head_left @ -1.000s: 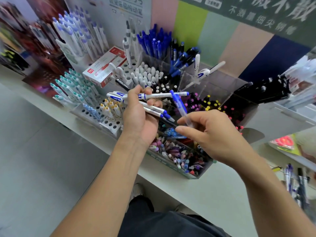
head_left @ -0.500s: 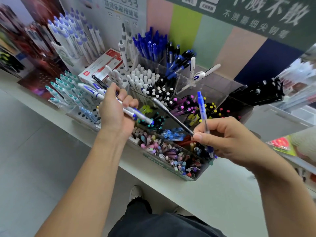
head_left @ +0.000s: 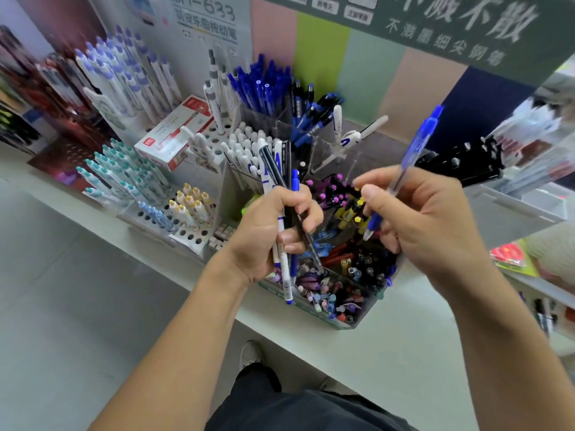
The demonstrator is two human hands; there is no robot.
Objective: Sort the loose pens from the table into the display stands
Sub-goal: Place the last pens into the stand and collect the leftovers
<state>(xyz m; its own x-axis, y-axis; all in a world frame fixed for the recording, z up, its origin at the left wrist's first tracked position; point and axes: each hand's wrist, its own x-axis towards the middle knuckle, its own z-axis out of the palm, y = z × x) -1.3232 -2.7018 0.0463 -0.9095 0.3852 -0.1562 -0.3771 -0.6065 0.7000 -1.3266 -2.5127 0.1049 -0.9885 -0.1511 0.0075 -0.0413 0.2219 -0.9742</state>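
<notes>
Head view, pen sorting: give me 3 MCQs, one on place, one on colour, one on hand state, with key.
1. Where does the red-and-white box lie?
A. right of the black stand
B. on the floor
C. on the shelf, left of the blue pens

2. What colour is the cap end of the pen in the right hand?
A. blue
B. green
C. yellow

3. What is the left hand doing?
A. lying flat on the shelf
B. holding a bundle of pens
C. hanging free with nothing in it

Key: 1 C, the box sits among the stands left of the blue pens. 2 A, its upper end is plainly blue. 3 B, the fingers curl round several pens.
</notes>
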